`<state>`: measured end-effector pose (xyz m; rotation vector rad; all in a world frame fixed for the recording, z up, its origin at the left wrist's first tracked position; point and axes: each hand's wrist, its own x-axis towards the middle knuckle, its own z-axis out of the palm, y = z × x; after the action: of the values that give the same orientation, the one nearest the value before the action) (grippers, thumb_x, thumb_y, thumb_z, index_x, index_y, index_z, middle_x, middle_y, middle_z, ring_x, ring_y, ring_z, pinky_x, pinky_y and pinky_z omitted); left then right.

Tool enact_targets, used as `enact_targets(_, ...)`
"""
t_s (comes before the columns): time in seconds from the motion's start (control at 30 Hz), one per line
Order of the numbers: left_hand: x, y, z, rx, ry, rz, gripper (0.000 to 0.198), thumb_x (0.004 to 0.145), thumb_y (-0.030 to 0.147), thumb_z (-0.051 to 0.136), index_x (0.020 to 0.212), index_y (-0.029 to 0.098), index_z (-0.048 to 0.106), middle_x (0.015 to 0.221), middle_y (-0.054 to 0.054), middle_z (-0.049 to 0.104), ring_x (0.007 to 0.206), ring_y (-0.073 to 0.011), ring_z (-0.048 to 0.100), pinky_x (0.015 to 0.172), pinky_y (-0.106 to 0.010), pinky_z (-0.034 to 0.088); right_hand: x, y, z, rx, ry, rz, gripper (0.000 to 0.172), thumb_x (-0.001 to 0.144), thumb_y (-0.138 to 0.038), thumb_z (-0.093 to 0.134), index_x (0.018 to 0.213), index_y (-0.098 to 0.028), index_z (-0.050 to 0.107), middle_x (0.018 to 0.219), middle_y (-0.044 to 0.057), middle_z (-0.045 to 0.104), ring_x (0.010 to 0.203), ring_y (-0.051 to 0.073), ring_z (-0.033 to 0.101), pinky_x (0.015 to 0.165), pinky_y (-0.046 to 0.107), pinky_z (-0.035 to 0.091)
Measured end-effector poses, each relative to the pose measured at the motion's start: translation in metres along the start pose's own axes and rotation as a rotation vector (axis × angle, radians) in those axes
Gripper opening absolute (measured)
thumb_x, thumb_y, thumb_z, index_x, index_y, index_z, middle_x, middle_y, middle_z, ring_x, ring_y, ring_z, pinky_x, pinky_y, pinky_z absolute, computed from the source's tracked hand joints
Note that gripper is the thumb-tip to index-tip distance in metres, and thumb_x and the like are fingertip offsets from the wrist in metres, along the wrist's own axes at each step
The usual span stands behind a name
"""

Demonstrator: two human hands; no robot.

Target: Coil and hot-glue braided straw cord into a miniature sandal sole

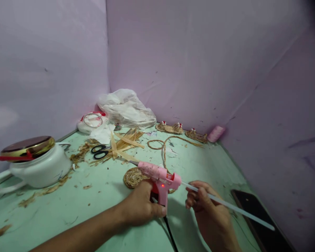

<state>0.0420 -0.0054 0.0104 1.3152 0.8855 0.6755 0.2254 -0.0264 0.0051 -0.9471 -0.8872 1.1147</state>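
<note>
We see a white pot (pixel 43 167) at left, a plastic bag (pixel 128 109) at the back and a phone (pixel 252 205) at right.

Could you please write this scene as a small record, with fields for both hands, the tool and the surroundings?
Left hand: holds pink glue gun by its handle
Right hand: holds translucent glue stick
Stick end: at the gun's rear
Gun light: red, lit
Beyond gun: coiled braided piece, partly hidden
Far left: white pot
Farther back: scissors, plastic bag, pink spool
Surface: green tabletop
</note>
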Motion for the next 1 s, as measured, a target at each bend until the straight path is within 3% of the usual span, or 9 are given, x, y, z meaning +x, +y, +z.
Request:
enact_targets(0.1, 0.001, -0.003, -0.001, -0.067, -0.033, -0.024, 0.032, 0.054, 0.024, 0.068, 0.082, 0.013, 0.056, 0.065, 0.003, 0.051, 0.061, -0.0111, 0.044, 0.054, -0.023, 0.034, -0.001, 0.005, -0.001, -0.081, 0.018, -0.004, 0.022, 0.067, -0.039, 0.076, 0.077, -0.019, 0.072, 0.062, 0.003, 0.068, 0.044, 0.009, 0.056, 0.045, 0.020, 0.047)
enact_targets(0.2, 0.002, -0.002, 0.001, -0.214, -0.090, -0.015, 0.041, 0.056, 0.037, 0.072, 0.084, 0.011, 0.059, 0.068, -0.001, 0.058, 0.061, -0.0128, 0.050, 0.056, -0.025, 0.039, -0.003, 0.010, -0.005, -0.202, 0.056, -0.065, 0.023, 0.069, -0.040, 0.073, 0.077, -0.018, 0.072, 0.061, 0.004, 0.068, 0.046, 0.012, 0.057, 0.047, 0.024, 0.048)
enact_targets(0.3, 0.003, 0.000, 0.005, -0.300, -0.016, -0.005, 0.044, 0.057, 0.049, 0.071, 0.073, 0.009, 0.060, 0.067, -0.006, 0.061, 0.061, -0.0152, 0.054, 0.056, -0.026, 0.042, -0.006, 0.012, -0.007, -0.311, 0.068, -0.124, 0.021, 0.072, -0.037, 0.071, 0.080, -0.017, 0.071, 0.055, 0.002, 0.065, 0.050, 0.015, 0.059, 0.052, 0.027, 0.049)
enact_targets(0.57, 0.004, -0.006, 0.007, -0.297, 0.044, 0.114, 0.036, 0.055, 0.040, 0.075, 0.072, 0.013, 0.058, 0.059, -0.001, 0.057, 0.052, -0.0118, 0.049, 0.048, -0.022, 0.040, -0.006, 0.011, -0.006, -0.288, 0.045, -0.160, 0.015, 0.070, -0.032, 0.072, 0.074, -0.018, 0.071, 0.054, 0.000, 0.065, 0.049, 0.013, 0.060, 0.051, 0.023, 0.047)
enact_targets(0.77, 0.001, -0.001, 0.010, -0.274, 0.016, 0.125, 0.034, 0.058, 0.039, 0.073, 0.073, 0.014, 0.054, 0.057, 0.002, 0.048, 0.052, -0.0097, 0.042, 0.047, -0.021, 0.037, -0.006, 0.012, -0.007, -0.167, 0.044, -0.057, 0.021, 0.068, -0.037, 0.075, 0.073, -0.018, 0.071, 0.052, 0.000, 0.065, 0.048, 0.011, 0.059, 0.051, 0.021, 0.047)
enact_targets(1.0, 0.006, -0.017, 0.009, -0.227, 0.038, 0.172, 0.036, 0.064, 0.043, 0.069, 0.078, 0.014, 0.054, 0.061, 0.002, 0.047, 0.056, -0.0103, 0.041, 0.051, -0.023, 0.035, -0.004, 0.014, 0.008, 0.021, 0.035, 0.174, 0.037, 0.061, -0.050, 0.078, 0.068, -0.015, 0.068, 0.048, -0.001, 0.061, 0.041, 0.009, 0.055, 0.042, 0.019, 0.044)
